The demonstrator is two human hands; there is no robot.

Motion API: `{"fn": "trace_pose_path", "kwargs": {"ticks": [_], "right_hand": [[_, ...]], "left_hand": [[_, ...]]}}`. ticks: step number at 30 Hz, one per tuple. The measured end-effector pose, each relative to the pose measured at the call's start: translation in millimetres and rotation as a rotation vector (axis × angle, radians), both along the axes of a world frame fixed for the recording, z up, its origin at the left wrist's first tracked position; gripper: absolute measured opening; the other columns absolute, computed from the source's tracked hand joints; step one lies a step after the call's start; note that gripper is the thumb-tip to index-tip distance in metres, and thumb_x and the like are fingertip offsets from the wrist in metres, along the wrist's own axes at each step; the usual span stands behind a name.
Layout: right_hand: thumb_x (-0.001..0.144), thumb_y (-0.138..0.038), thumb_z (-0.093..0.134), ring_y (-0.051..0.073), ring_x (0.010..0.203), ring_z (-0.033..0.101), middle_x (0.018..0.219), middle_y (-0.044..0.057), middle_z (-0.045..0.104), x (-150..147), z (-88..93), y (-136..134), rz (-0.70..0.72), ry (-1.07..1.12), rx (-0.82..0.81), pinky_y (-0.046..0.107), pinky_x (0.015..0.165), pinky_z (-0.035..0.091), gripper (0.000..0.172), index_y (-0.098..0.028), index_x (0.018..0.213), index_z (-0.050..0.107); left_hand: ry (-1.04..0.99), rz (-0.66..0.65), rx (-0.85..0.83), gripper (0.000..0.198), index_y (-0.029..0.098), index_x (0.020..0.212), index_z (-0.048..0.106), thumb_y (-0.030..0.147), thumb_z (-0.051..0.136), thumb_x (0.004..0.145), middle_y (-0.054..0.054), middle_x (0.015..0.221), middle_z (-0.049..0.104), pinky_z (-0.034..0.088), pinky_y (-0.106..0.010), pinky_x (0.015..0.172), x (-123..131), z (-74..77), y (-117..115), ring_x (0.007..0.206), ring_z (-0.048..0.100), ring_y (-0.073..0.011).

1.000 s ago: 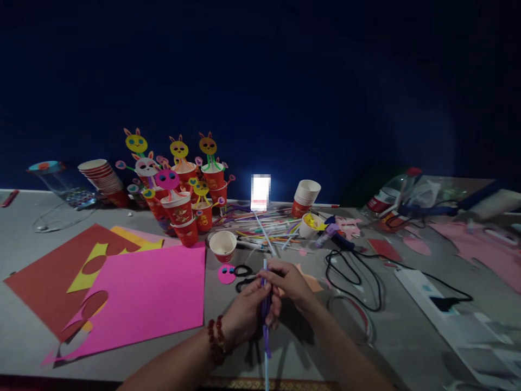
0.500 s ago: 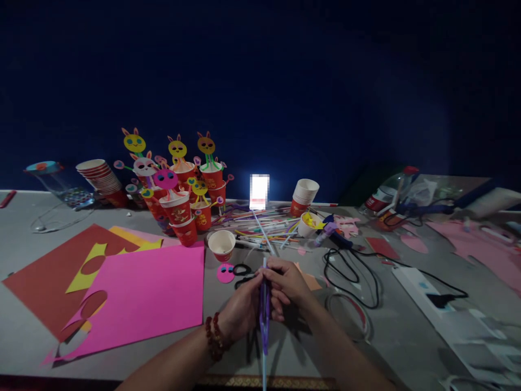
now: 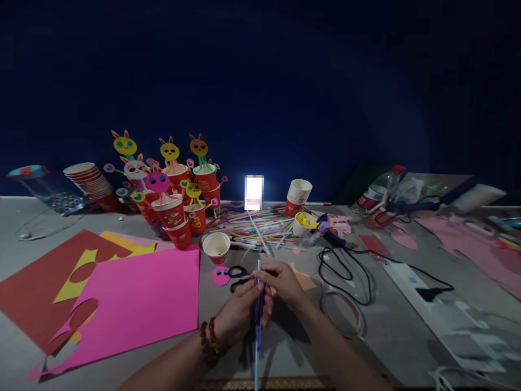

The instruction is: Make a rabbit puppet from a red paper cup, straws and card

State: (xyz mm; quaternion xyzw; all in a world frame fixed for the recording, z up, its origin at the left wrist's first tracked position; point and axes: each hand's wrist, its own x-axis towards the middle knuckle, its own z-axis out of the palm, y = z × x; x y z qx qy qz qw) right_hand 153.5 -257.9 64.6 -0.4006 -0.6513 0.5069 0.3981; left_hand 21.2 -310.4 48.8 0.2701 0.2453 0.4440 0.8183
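Observation:
My left hand [image 3: 240, 315], with a red bead bracelet on the wrist, and my right hand [image 3: 283, 282] are closed together on a thin straw [image 3: 256, 366] held upright above the table's front edge. A purple strip [image 3: 259, 339] lies along the straw between my fingers and hangs below them. Just beyond my hands lie black scissors [image 3: 237, 276], a pink paper face disc [image 3: 221, 276] and an open red paper cup [image 3: 216, 247].
A pink paper sheet [image 3: 134, 304] with cut-outs lies at left over yellow and red sheets. Cups with rabbit figures [image 3: 171, 187] and cup stacks [image 3: 299, 195] stand at the back. Loose straws [image 3: 260, 228], a black cable [image 3: 345, 269], a tape ring [image 3: 342, 315] and a power strip [image 3: 411, 279] lie right.
My hands have stayed closed on the straw while my fingers shifted slightly along the purple strip. The camera view has drifted a little, moving everything leftward.

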Motion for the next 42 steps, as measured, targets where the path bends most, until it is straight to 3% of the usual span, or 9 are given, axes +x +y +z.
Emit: {"fn": "trace_pose_path", "kwargs": {"ticks": [5, 12, 17, 25, 30, 36, 39, 42], "right_hand": [[0.08, -0.054, 0.068, 0.014, 0.059, 0.05, 0.056, -0.002, 0.05, 3.1, -5.7, 3.4, 0.025, 0.015, -0.017, 0.025, 0.058, 0.041, 0.037, -0.019, 0.068, 0.073], [0.081, -0.054, 0.067, 0.012, 0.055, 0.048, 0.052, -0.004, 0.049, 1.9, -3.1, 1.7, 0.065, 0.068, -0.073, 0.024, 0.059, 0.04, 0.037, -0.018, 0.076, 0.075], [0.086, -0.065, 0.053, 0.011, 0.05, 0.046, 0.051, -0.003, 0.05, 0.5, -1.1, -2.4, 0.07, 0.186, -0.235, 0.023, 0.053, 0.038, 0.055, -0.014, 0.082, 0.073], [0.076, -0.05, 0.073, 0.009, 0.048, 0.046, 0.053, -0.004, 0.054, -5.5, -5.4, -2.5, 0.134, 0.119, -0.203, 0.021, 0.048, 0.034, 0.035, -0.016, 0.074, 0.066], [0.077, -0.049, 0.071, 0.009, 0.044, 0.042, 0.05, -0.006, 0.049, -7.0, -14.7, -1.6, 0.091, 0.136, -0.112, 0.021, 0.046, 0.033, 0.035, -0.018, 0.067, 0.06], [0.078, -0.053, 0.069, 0.008, 0.046, 0.042, 0.052, -0.005, 0.05, -13.6, -24.8, -2.4, 0.083, 0.114, -0.098, 0.021, 0.046, 0.033, 0.039, -0.017, 0.069, 0.061], [0.083, -0.055, 0.064, 0.009, 0.047, 0.044, 0.052, -0.004, 0.051, -16.3, -25.0, -2.2, 0.071, 0.085, -0.1, 0.021, 0.048, 0.036, 0.041, -0.016, 0.071, 0.064], [0.086, -0.055, 0.059, 0.011, 0.054, 0.051, 0.062, -0.002, 0.059, -11.1, -12.7, -2.3, 0.011, 0.053, -0.088, 0.021, 0.051, 0.04, 0.04, -0.016, 0.083, 0.069]], "left_hand": [[0.013, -0.038, 0.017, 0.026, 0.013, 0.088, 0.058, 0.038, 0.062, 0.086, -0.001, 0.06, 0.064, 0.056, -0.029, 0.049, -1.2, -1.4, 2.8, 0.038, 0.052, -0.0091], [0.056, 0.004, 0.02, 0.026, 0.013, 0.082, 0.056, 0.038, 0.063, 0.085, 0.005, 0.055, 0.053, 0.047, -0.021, 0.042, -0.1, 12.3, 0.5, 0.034, 0.036, -0.0036], [0.053, -0.033, -0.018, 0.024, 0.015, 0.086, 0.056, 0.038, 0.061, 0.086, 0.006, 0.057, 0.051, 0.045, -0.02, 0.044, -8.4, 17.6, -2.5, 0.035, 0.035, -0.003], [0.06, -0.019, 0.019, 0.026, 0.015, 0.085, 0.055, 0.04, 0.06, 0.086, 0.005, 0.055, 0.052, 0.042, -0.02, 0.04, -18.7, -5.1, -0.2, 0.034, 0.034, -0.0039], [0.01, -0.037, 0.035, 0.028, 0.016, 0.087, 0.055, 0.044, 0.057, 0.088, 0.007, 0.053, 0.047, 0.036, -0.017, 0.035, -17.0, -15.4, 0.3, 0.033, 0.026, -0.0028], [0.001, -0.031, -0.035, 0.031, 0.018, 0.086, 0.054, 0.048, 0.063, 0.084, 0.009, 0.053, 0.04, 0.028, -0.015, 0.032, -21.7, -16.8, -2.2, 0.034, 0.019, -0.0026], [0.001, -0.015, -0.038, 0.031, 0.017, 0.085, 0.055, 0.047, 0.064, 0.083, 0.01, 0.052, 0.038, 0.035, -0.017, 0.036, -22.3, -15.3, -3.3, 0.035, 0.018, -0.0023], [-0.004, 0.006, -0.021, 0.029, 0.016, 0.086, 0.057, 0.044, 0.064, 0.085, 0.011, 0.051, 0.038, 0.046, -0.022, 0.049, -22.2, -13.6, -3.7, 0.034, 0.02, -0.0013]]}}
